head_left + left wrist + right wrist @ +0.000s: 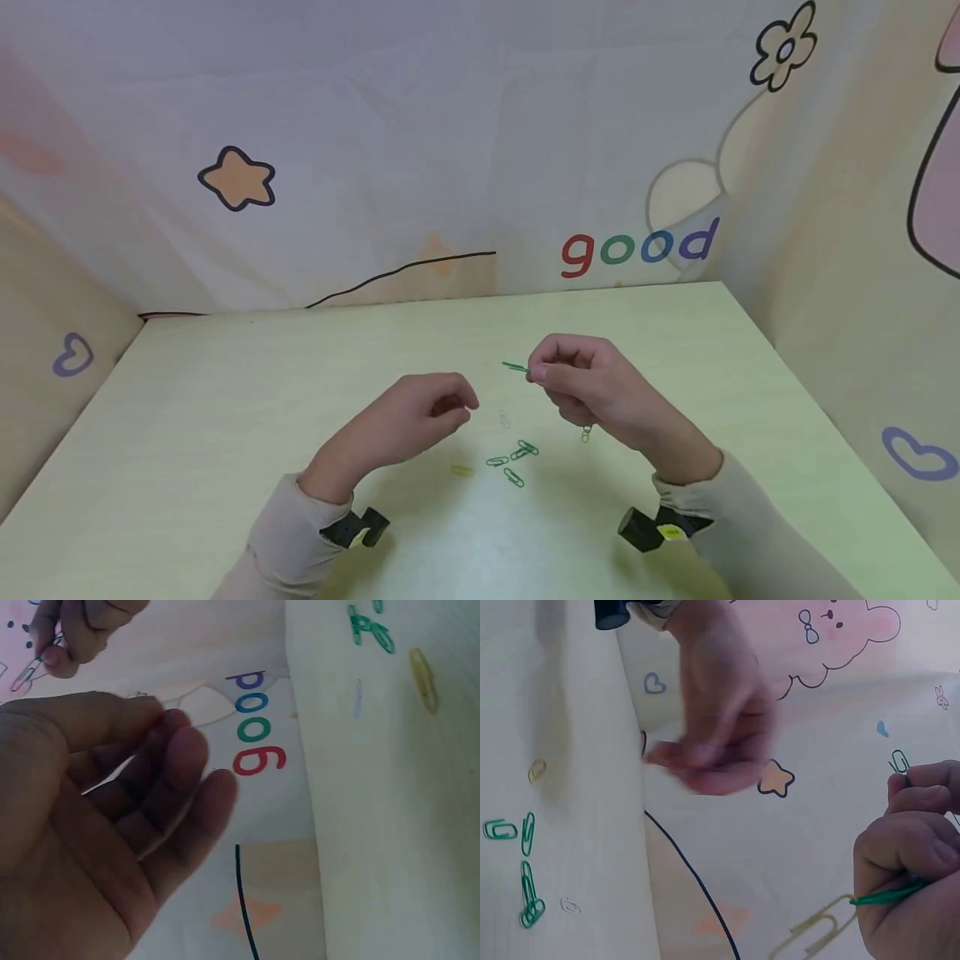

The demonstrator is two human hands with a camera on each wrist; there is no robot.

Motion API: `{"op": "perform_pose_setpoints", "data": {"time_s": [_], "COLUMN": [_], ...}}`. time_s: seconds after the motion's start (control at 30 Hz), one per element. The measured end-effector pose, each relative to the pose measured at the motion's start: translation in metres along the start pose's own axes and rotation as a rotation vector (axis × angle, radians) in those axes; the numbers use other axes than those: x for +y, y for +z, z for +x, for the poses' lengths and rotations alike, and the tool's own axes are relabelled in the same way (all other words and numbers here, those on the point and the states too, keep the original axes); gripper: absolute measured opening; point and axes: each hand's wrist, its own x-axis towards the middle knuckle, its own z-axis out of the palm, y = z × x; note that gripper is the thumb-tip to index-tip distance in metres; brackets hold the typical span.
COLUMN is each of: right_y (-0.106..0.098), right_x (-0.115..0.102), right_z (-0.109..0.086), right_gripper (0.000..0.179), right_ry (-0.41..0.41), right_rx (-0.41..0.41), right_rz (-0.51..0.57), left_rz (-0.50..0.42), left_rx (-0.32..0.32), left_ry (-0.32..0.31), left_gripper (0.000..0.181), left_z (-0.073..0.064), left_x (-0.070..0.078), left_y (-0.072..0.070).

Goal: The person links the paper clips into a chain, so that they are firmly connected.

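My right hand [592, 379] pinches a green paper clip [516, 367] between thumb and forefinger, its free end pointing left. Lower in the same hand, a second green paper clip [889, 894] comes out of the curled fingers, linked to a yellow paper clip [821, 922] that dangles below the palm. My left hand [416, 417] hovers over the table to the left, fingers loosely bent with nothing between them. Below and between the hands lie several green paper clips [497, 461], a yellow clip [462, 471] and a pale clip [504, 418].
The pale table [262, 400] reaches back to a printed cloth backdrop [360, 167] with a star and the word "good". Cloth walls also stand at the left and right. Each wrist carries a small black camera [645, 531].
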Motion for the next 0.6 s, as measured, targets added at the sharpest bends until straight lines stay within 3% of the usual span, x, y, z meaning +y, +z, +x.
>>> {"op": "perform_pose_setpoints", "data": {"time_s": [0.1, 0.2, 0.37, 0.6], "right_y": [-0.001, -0.002, -0.003, -0.007], "right_x": [-0.003, -0.006, -0.008, -0.008], "right_z": [-0.001, -0.001, -0.003, -0.006], "right_gripper": [0.009, 0.009, 0.01, 0.007], "right_ry": [-0.005, -0.011, -0.016, -0.05], "right_rx": [0.023, 0.034, 0.041, 0.052], "right_rz": [-0.049, -0.081, -0.102, -0.125], "left_rz": [0.092, 0.16, 0.217, 0.263], "left_rx": [-0.137, -0.203, -0.242, -0.236], "left_ry": [-0.085, -0.109, -0.118, -0.131], "left_gripper": [0.01, 0.009, 0.011, 0.015], "left_z": [-0.001, -0.002, -0.004, -0.001], "left_x": [-0.01, -0.016, -0.022, -0.026], "left_y": [0.007, 0.015, 0.027, 0.035]}}
